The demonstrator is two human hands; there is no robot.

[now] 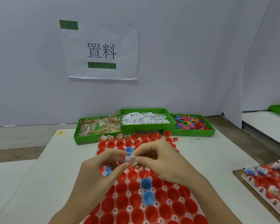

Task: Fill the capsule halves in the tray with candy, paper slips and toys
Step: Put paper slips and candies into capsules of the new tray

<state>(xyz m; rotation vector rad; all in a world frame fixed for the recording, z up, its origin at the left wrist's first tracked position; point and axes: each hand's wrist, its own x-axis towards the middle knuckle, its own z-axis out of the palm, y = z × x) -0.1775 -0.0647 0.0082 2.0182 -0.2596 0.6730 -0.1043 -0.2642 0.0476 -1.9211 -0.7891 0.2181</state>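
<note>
- A small candy packet [131,160] is pinched between the fingertips of the left hand [102,172] and the right hand [158,159]; both grips are closed on it.
- The packet is held above the middle of the tray [153,204], near a blue capsule half [129,150].
- The tray is seen on the white worktop [55,159], filled mostly with red capsule halves [152,213], open side up; two more blue halves [146,183] are set near its centre and one more under the left hand.
- Four halves in the far row [115,137] are already loaded with packets.
- Three green bins are lined up beyond the tray: candy [99,125] on the left, paper slips [144,119] in the middle, coloured toys [191,122] on the right.
- A second tray [268,183] of filled capsules is seen at the right edge.
- A paper sign [101,50] is taped to the wall.
</note>
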